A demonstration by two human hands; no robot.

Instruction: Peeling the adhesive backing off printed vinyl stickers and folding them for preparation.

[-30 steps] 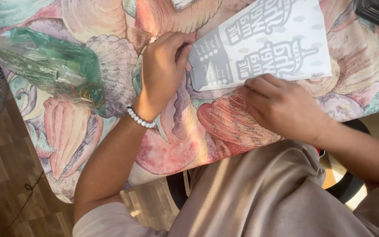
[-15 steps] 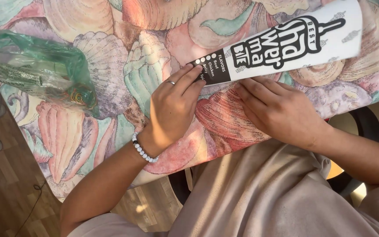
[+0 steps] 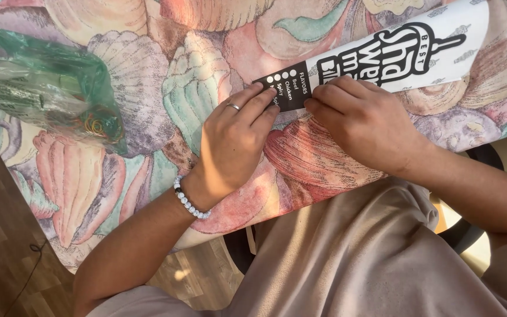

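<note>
We have a long, narrow folded paper sleeve (image 3: pixel 382 56) lying aslant on the counter (image 3: pixel 148 76), white along most of its length with bold black lettering and a skewer-like drawing, and a black panel at its near end carrying small white dots and text. It runs from the middle of the view up to the top right corner.

Our left hand (image 3: pixel 233 147) lies flat, fingers together and stretched out, the tips pressing the black end of the sleeve; it grips nothing. Our right hand (image 3: pixel 365 120) rests just beside it, fingers curled down onto the sleeve's lower edge, pressing rather than clasping.

As we judge it, the fold could go crooked if the two hands press unevenly, since the sleeve lies on a soft, patterned cloth that may give or wrinkle beneath it. The paper might also slide toward the counter's near edge, which is close below our wrists, or spring open if the pressure lifts.

Well apart to the left lies a crumpled green, see-through plastic bag (image 3: pixel 42 94) with what look like rubber bands inside. The cloth shows large shells in pink, teal and cream.
</note>
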